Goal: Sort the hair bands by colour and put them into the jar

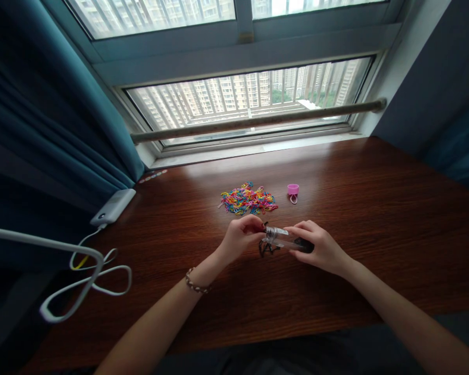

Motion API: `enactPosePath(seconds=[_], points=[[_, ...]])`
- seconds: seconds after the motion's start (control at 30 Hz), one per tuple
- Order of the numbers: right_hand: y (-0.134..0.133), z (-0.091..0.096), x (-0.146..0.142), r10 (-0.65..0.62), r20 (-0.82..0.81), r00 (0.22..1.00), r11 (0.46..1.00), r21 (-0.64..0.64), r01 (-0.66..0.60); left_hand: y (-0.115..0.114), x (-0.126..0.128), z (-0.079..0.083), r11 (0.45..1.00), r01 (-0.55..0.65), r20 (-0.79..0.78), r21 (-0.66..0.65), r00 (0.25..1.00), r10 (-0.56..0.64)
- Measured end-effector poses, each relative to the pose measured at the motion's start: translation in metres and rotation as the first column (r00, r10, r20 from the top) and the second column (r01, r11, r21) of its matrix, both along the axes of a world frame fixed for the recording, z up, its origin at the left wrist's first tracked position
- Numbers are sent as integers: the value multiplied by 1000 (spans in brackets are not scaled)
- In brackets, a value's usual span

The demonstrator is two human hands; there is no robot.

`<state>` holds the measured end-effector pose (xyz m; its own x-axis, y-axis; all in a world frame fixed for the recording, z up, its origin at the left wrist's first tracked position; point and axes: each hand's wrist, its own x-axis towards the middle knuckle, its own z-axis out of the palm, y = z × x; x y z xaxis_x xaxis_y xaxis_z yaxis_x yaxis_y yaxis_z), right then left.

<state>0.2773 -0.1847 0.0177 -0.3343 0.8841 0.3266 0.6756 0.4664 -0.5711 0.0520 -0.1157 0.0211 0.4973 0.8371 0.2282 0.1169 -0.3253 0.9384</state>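
My right hand (pixel 321 247) is closed around a small clear plastic bottle (pixel 283 238) that lies tilted sideways, its mouth toward the left. Something dark fills the bottle's right end. At the mouth, my left hand (pixel 242 237) pinches black rubber bands, its fingertips partly hiding them. More black rubber bands (pixel 266 249) hang or lie just below the mouth. Beyond my hands, a loose pile of multicoloured rubber bands (pixel 247 200) rests on the table. To its right stands a pink cap (pixel 293 189) with a loop on its near side.
The brown wooden table (pixel 375 208) runs up to a window with a metal rail (pixel 258 122). At the left, a white power bank (pixel 113 207) has a white cable (pixel 111 289) looping near the table's edge. A blue curtain (pixel 101 125) hangs beside it.
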Motion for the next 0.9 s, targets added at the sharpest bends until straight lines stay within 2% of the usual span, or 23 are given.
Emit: enactPosePath(seconds=[0.17,0.27,0.4,0.5,0.67,0.73,0.83,0.9], points=[[-1,-1,-2,18,-16,1000,1000,-13,-18,-3,-1,0,970,-68,-59,234,995,84],[-1,-1,-2,23,-38,999,1000,-16,-24,-4,-2,1,961,-57,-49,271,996,73],[-1,-2,-1,12,-79,997,1000,-26,-14,-7,-2,3,983,-24,-65,184,997,36],[-1,-3,1,-6,-116,993,999,-36,2,-8,-4,6,993,-79,4,91,997,79],[0,0,0,-19,-229,973,998,-65,5,-9,-4,9,996,-88,148,4,985,86],[-1,4,-6,-36,-311,950,995,-99,5,-12,0,8,998,-51,174,-40,983,57],[-3,11,-21,-58,-397,916,987,-158,-6,-21,9,9,983,100,184,-153,980,-71],[-3,13,-33,-23,-420,907,984,-170,-54,-26,13,12,965,145,206,-217,973,-100]])
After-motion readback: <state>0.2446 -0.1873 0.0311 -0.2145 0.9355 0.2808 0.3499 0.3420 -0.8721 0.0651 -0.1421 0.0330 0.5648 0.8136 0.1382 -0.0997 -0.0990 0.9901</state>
